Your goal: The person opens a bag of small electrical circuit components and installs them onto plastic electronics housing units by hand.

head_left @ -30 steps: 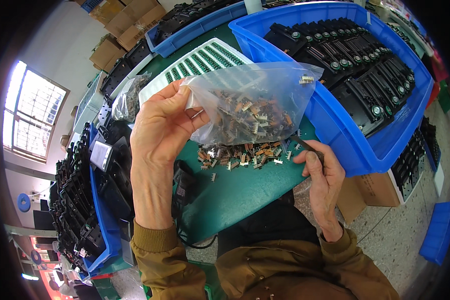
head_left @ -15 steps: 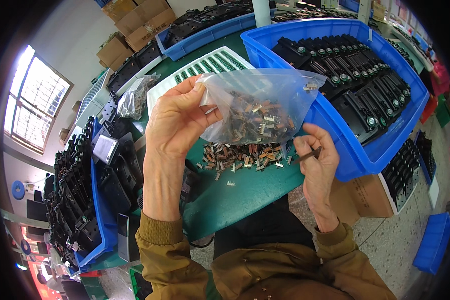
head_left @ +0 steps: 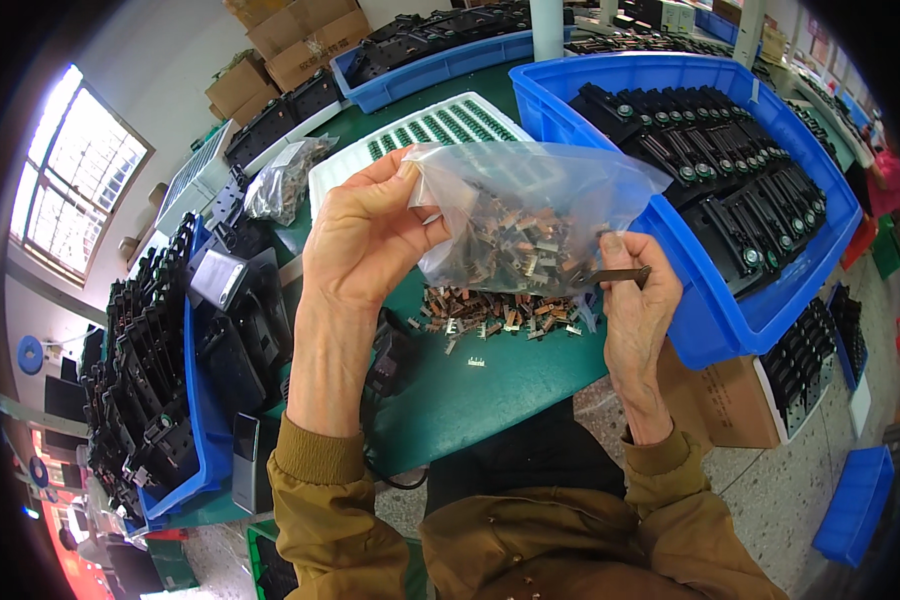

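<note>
- Two bare hands at work over a green table, and its near edge slants up toward the right!
- Far right on the table, a big blue tub stacked with black parts; straight ahead, a white tray with rows of green pieces.
- Beyond, cardboard boxes pile up at the far left, a barred window glares on the left wall, and a speckled floor shows near right.
- Here's the star: a clear plastic bag, held up above the middle of the table, cloudy, creased, bulging low with small brown and silvery pieces; a loose pile of similar bits lies just below.
- The left hand pinches the bag's left corner between thumb and fingers.
- The right hand grips a dark strip, thumb and fingertip up at the bag's right side; whether they pinch plastic, can't tell.
- And there's the change: half a second ago that right hand was lower, apart from the bag; the left pinch hasn't budged!
</note>
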`<state>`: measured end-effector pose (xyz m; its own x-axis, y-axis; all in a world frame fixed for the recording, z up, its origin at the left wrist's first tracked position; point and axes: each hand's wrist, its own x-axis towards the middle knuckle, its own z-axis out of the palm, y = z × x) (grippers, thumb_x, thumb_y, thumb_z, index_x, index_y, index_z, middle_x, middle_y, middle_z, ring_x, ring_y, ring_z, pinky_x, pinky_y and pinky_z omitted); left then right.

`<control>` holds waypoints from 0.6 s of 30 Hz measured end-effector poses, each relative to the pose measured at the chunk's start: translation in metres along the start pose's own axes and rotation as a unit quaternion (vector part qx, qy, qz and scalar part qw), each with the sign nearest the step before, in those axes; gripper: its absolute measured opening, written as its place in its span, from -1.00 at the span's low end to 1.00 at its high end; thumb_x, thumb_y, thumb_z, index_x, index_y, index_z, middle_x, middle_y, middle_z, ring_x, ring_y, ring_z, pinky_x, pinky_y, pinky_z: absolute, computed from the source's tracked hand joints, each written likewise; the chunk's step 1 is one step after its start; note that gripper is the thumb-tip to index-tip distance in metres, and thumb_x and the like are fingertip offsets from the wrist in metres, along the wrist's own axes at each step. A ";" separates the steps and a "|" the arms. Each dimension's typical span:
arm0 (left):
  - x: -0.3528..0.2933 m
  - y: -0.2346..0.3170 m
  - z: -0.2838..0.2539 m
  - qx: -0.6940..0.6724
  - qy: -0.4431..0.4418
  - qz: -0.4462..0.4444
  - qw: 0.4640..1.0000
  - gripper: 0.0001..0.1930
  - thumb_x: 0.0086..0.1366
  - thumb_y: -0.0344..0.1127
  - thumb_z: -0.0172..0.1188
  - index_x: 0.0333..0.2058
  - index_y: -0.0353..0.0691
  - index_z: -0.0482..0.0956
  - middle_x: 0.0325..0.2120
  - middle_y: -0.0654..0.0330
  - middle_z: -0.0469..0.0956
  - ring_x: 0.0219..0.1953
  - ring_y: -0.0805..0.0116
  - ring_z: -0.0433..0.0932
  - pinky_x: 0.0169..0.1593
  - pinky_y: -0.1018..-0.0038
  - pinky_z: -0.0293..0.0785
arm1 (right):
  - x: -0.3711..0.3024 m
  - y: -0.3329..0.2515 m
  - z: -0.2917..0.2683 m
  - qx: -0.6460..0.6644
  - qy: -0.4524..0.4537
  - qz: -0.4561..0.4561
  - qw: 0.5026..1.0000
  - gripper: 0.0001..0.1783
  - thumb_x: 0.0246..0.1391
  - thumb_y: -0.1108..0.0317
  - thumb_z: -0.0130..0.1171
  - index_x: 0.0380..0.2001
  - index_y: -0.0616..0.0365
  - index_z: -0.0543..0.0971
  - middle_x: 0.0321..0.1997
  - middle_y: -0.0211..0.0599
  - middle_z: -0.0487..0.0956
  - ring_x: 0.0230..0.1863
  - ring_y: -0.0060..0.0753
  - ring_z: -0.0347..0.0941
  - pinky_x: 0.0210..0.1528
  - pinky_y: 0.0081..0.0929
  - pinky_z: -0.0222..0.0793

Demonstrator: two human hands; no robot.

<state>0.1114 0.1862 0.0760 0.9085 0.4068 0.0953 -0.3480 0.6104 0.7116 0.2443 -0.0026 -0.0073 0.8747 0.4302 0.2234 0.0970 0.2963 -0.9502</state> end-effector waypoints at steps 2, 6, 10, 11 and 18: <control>-0.001 -0.002 0.000 0.019 0.051 0.022 0.998 -0.74 0.31 -0.45 0.06 -0.05 -0.39 0.45 -0.15 0.05 0.53 -0.15 0.13 0.51 0.00 0.12 0.46 | 0.003 -0.006 0.003 -0.020 0.029 -0.078 0.996 -0.81 0.17 0.32 0.19 -0.42 0.24 0.54 -0.58 -0.56 0.39 -0.53 -0.79 0.20 -0.51 -0.72 0.08; 0.000 0.001 -0.009 0.149 0.162 0.031 0.975 -0.61 0.33 -0.41 0.06 0.09 -0.43 0.35 -0.03 0.00 0.48 -0.02 0.11 0.49 0.09 0.08 0.44 | 0.020 -0.016 0.008 -0.064 0.042 -0.167 0.983 -0.83 0.15 0.37 0.18 -0.42 0.27 0.52 -0.57 -0.53 0.42 -0.54 -0.77 0.22 -0.50 -0.70 0.14; -0.001 0.005 -0.008 0.236 0.172 -0.001 0.957 -0.69 0.33 -0.41 0.05 0.01 -0.42 0.40 -0.11 0.03 0.51 -0.09 0.16 0.51 0.05 0.14 0.46 | 0.029 -0.028 0.008 -0.076 0.043 -0.164 0.983 -0.85 0.13 0.41 0.17 -0.45 0.27 0.51 -0.58 -0.53 0.41 -0.55 -0.77 0.22 -0.53 -0.68 0.14; 0.000 0.005 -0.009 0.268 0.168 -0.002 0.949 -0.71 0.33 -0.40 0.05 -0.01 -0.41 0.42 -0.14 0.05 0.52 -0.12 0.18 0.51 0.04 0.17 0.47 | 0.029 -0.027 0.007 -0.078 0.045 -0.163 0.982 -0.85 0.13 0.41 0.17 -0.45 0.27 0.51 -0.58 -0.53 0.41 -0.55 -0.77 0.22 -0.53 -0.68 0.14; 0.000 0.006 0.006 0.296 0.230 0.031 0.926 -0.86 0.30 -0.44 0.07 -0.25 -0.39 0.51 -0.34 0.10 0.57 -0.35 0.32 0.52 -0.14 0.30 0.53 | 0.024 -0.034 0.017 -0.084 0.055 -0.200 0.975 -0.91 0.07 0.49 0.17 -0.47 0.25 0.49 -0.65 -0.52 0.38 -0.60 -0.74 0.22 -0.56 -0.65 0.14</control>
<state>0.1108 0.1863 0.0842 0.6487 0.7585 -0.0622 -0.0835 0.1521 0.9848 0.2534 0.0125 0.0339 0.7961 0.2120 0.5669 0.5085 0.2736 -0.8164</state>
